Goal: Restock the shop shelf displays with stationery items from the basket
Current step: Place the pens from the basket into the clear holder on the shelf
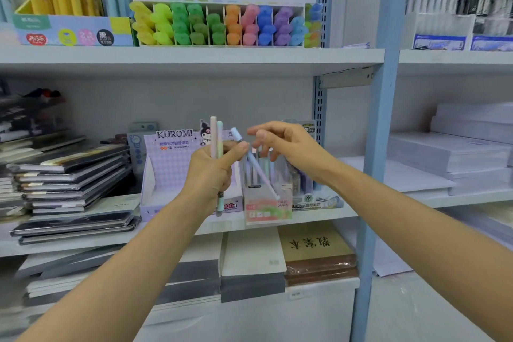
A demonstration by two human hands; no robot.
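Gripping two pastel pens upright in a closed fist, the left hand [213, 172] sits right in front of the middle shelf [277, 219]: one pale pink pen [213, 136] and one mint-green pen [219, 139], side by side, tops poking above the knuckles, lower ends showing below the fist. The left thumb reaches out to the right and touches a third one, a light blue-and-lilac pen [256, 166], which slants down into the clear plastic pen display box [268, 203] with a pink-and-green label, standing on that shelf. Over to the right hand [283, 144]: fingers loosely curled and spread, hovering just above and beside the slanted pen's top end; whether any fingertip actually touches it I cannot tell. Just left of the clear box stands the lilac cardboard "KUROMI" display carton [172, 166], partly behind the left fist. Further left, a stack of dark notebooks [72, 175]. Up top, a row of bright highlighters in a white "Hi-Line" tray [219, 23].
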